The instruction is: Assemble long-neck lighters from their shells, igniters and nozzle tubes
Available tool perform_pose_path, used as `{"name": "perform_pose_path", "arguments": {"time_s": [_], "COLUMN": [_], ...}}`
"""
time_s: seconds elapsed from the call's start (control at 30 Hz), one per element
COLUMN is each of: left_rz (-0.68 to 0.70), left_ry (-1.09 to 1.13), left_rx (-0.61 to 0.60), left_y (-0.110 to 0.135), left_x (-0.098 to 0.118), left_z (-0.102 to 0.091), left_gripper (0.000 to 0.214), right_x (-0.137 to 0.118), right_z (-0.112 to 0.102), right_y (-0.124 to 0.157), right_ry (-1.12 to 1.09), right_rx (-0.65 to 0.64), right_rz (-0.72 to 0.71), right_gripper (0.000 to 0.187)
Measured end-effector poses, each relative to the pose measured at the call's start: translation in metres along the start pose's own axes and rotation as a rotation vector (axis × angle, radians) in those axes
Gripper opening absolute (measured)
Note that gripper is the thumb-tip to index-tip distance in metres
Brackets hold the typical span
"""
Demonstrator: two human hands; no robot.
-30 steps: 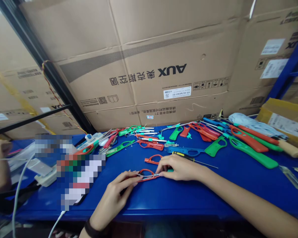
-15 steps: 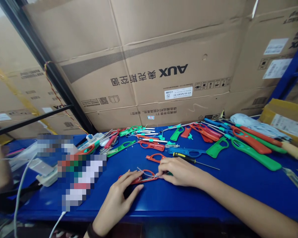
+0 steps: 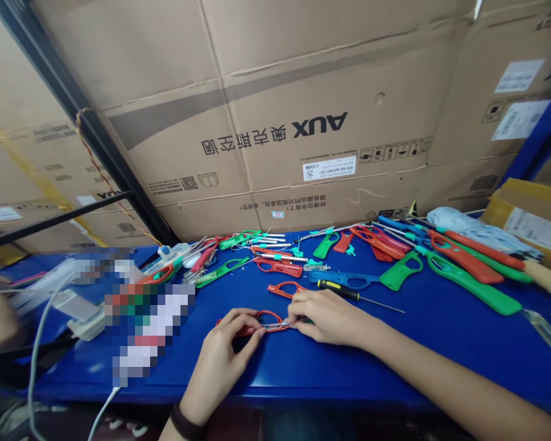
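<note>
Near the front edge of the blue counter [image 3: 275, 373], between the person's two hands, sits a red plastic lighter frame [image 3: 269, 317]; the left hand [image 3: 220, 358] is at its left end and the right hand [image 3: 330, 317] at its right end, so the frame spans the small gap between them; the left hand's thumb and fingers close around the red loop in a loose pinch, and the right hand's fingertips [image 3: 294, 318] press in on the frame's narrow end, where a thin metal rod [image 3: 275, 326] lies across the opening; the frame is an open plastic shell with a looped handle, and little else shows inside it; just beyond the hands lie a second red frame [image 3: 284, 289] and a screwdriver with a yellow-and-black handle [image 3: 337, 289], beside a blue lighter shell [image 3: 344, 280]; farther back, green and red lighter bodies [image 3: 468, 291] lie scattered; behind them stands a wall of AUX cartons [image 3: 275, 122].
</note>
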State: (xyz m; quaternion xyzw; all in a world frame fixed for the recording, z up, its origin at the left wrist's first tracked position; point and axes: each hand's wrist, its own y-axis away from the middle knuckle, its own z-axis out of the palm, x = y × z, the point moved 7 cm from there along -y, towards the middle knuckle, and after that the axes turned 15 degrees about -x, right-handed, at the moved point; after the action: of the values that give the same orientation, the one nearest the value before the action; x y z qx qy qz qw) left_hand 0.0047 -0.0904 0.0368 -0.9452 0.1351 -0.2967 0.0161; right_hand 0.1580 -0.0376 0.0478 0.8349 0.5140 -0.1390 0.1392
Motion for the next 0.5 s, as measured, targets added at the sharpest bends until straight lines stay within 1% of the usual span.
{"name": "perform_pose_path", "arguments": {"time_s": [0.17, 0.33, 0.5], "left_rz": [0.001, -0.048, -0.058], "left_ry": [-0.048, -0.008, 0.021], "left_rx": [-0.023, -0.034, -0.121], "left_y": [0.0, -0.0033, -0.0084], "left_x": [0.004, -0.0003, -0.0021], "left_z": [-0.0004, -0.001, -0.0017], "left_gripper": [0.017, 0.019, 0.016], "right_x": [-0.0005, 0.0, 0.0007], "right_z": [-0.0003, -0.0003, 0.0005], "right_y": [-0.0004, 0.0002, -0.0005], "right_ry": [0.002, 0.0, 0.012], "right_rx": [0.002, 0.003, 0.008], "right_rz": [-0.006, -0.006, -0.006], "right_gripper": [0.014, 0.014, 0.013]}}
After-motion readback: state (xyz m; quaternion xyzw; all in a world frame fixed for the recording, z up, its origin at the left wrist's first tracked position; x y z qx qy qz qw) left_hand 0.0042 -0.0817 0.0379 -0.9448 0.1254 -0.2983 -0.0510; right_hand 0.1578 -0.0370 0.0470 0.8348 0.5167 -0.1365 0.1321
